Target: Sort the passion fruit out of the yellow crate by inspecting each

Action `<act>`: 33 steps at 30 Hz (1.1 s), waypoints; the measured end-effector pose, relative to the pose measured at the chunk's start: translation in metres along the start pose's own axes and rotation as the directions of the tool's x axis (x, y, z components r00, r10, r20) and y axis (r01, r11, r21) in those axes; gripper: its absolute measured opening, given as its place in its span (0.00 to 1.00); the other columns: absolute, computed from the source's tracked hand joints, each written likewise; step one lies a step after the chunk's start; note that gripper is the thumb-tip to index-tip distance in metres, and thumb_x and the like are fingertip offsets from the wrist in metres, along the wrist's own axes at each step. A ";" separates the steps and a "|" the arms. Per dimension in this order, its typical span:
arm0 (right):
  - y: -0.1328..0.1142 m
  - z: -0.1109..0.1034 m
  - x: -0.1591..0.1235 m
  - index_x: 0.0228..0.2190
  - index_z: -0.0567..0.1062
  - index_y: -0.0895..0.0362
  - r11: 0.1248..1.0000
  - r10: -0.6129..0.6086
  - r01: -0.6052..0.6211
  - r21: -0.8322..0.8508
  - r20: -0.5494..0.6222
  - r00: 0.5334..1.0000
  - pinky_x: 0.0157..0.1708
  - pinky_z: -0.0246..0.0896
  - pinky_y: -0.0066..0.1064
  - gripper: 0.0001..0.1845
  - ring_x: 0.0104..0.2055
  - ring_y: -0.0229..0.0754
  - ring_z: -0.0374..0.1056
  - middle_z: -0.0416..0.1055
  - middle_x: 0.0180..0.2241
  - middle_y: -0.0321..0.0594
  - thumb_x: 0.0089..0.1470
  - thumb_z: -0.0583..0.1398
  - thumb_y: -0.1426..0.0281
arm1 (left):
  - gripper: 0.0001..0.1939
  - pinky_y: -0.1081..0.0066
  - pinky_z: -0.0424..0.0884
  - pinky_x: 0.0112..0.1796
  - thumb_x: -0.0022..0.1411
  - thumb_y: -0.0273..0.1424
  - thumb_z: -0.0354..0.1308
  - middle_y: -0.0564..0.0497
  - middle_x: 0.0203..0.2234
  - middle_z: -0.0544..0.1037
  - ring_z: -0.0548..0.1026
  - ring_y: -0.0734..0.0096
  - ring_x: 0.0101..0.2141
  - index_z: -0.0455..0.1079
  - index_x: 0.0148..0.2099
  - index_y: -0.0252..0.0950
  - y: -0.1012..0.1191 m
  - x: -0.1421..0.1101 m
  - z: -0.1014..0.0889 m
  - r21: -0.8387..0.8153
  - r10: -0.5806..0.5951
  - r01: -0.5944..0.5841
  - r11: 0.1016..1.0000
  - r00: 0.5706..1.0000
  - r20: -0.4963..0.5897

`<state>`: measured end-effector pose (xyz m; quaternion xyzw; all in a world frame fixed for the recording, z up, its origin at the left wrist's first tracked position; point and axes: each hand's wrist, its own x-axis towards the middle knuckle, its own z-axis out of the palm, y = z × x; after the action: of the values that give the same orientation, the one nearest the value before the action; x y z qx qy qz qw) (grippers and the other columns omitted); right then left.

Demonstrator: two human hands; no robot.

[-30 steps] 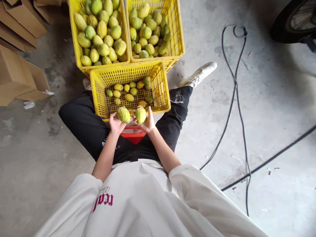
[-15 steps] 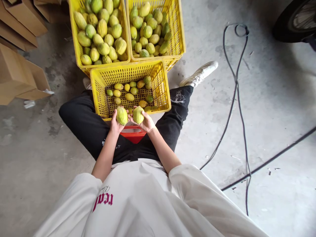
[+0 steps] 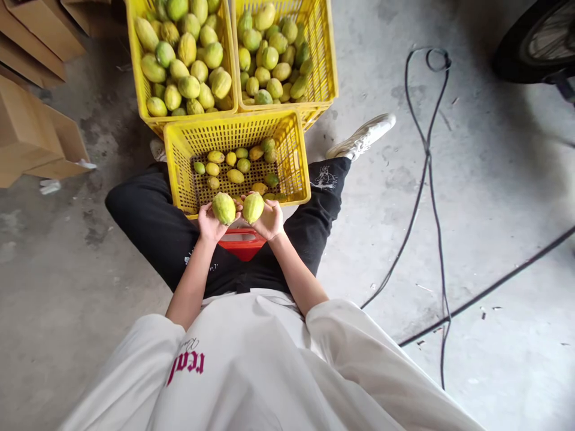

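My left hand (image 3: 208, 225) holds a yellow-green oval fruit (image 3: 223, 208) with a bumpy skin, its fingers partly hidden beneath. A similar smooth-looking fruit (image 3: 253, 208) rests in my right hand (image 3: 271, 222), the thumb out to the side. Both hands are side by side, palms up, above the near rim of a yellow plastic crate (image 3: 294, 126). Inside that crate, several smaller yellow and green fruits (image 3: 235, 176) lie scattered on the slotted bottom. Between my legs, under the hands, a red plastic piece with a handle slot (image 3: 242, 248) shows.
Beyond the near crate stand two more yellow crates, a left one (image 3: 137, 90) and a right one (image 3: 330, 54), both heaped with fruit. Cardboard boxes (image 3: 27, 131) stand at left. Black cables (image 3: 426, 161) cross the concrete floor near a wheel (image 3: 523, 45) at right.
Both fruits have stayed in my hands and turned slightly, shifting a little from side to side. My right-hand fingers have opened out somewhat beside the fruit. The crates look unchanged.
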<state>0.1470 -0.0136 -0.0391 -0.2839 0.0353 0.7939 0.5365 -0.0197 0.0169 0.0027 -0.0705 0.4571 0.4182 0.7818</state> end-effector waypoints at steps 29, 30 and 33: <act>-0.002 0.007 -0.001 0.54 0.73 0.53 0.998 0.065 -0.064 0.011 -0.075 0.995 0.40 0.83 0.45 0.23 0.49 0.53 0.80 0.83 0.47 0.47 0.61 0.54 0.59 | 0.30 0.58 0.85 0.35 0.77 0.40 0.37 0.38 0.40 0.85 0.86 0.53 0.38 0.73 0.65 0.35 0.003 -0.001 -0.001 0.052 -0.019 0.017 0.999 0.999 0.043; -0.003 0.006 -0.001 0.54 0.73 0.53 0.998 0.066 -0.066 0.015 -0.067 0.996 0.44 0.83 0.49 0.24 0.51 0.54 0.80 0.83 0.48 0.48 0.59 0.54 0.60 | 0.30 0.57 0.85 0.36 0.77 0.39 0.36 0.38 0.40 0.85 0.87 0.52 0.39 0.72 0.66 0.35 0.003 -0.002 -0.001 0.043 -0.024 0.022 0.999 0.999 0.036; -0.004 0.000 0.000 0.54 0.72 0.52 0.996 0.082 -0.080 0.026 -0.056 0.995 0.47 0.83 0.53 0.23 0.53 0.54 0.80 0.83 0.48 0.46 0.58 0.56 0.62 | 0.30 0.56 0.86 0.38 0.78 0.39 0.36 0.38 0.40 0.86 0.87 0.52 0.41 0.71 0.67 0.36 0.004 -0.002 -0.001 0.036 -0.034 0.034 0.999 0.999 0.012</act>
<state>0.1502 -0.0120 -0.0383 -0.2984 0.0715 0.8061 0.5060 -0.0234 0.0180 0.0051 -0.0616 0.4586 0.3969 0.7927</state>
